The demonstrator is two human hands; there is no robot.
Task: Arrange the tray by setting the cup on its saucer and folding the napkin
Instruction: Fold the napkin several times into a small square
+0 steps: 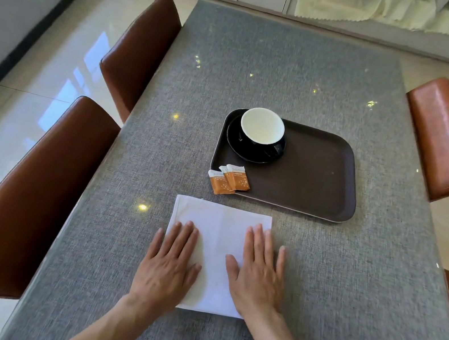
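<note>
Dining table (293,77) with grey woven cover, brown leather chairs (18,193) on both sides, pale tiled floor.

Brown tray (315,174) sits mid-table. In its far left corner: black saucer (232,141) with the cup (262,127) on it, cup black outside, white inside, upright and empty. Cup step looks done.

White napkin (219,228) lies on the table cover near the front edge, just short of the tray and apart from it. Appears as a neat rectangle, flat, edges square; whether it is already folded once cannot be told.

Left hand (171,262) and right hand (259,272) both lie palm-down on the napkin, fingers straight and slightly spread, pressing, gripping nothing.

Two orange sachets (229,179) overlap at the tray's near left corner, half on the rim.

Step in hand, as judged: folding/smoothing the napkin. Next move likely needs an edge pinched and carried over, corners matched, then the crease pressed.
</note>
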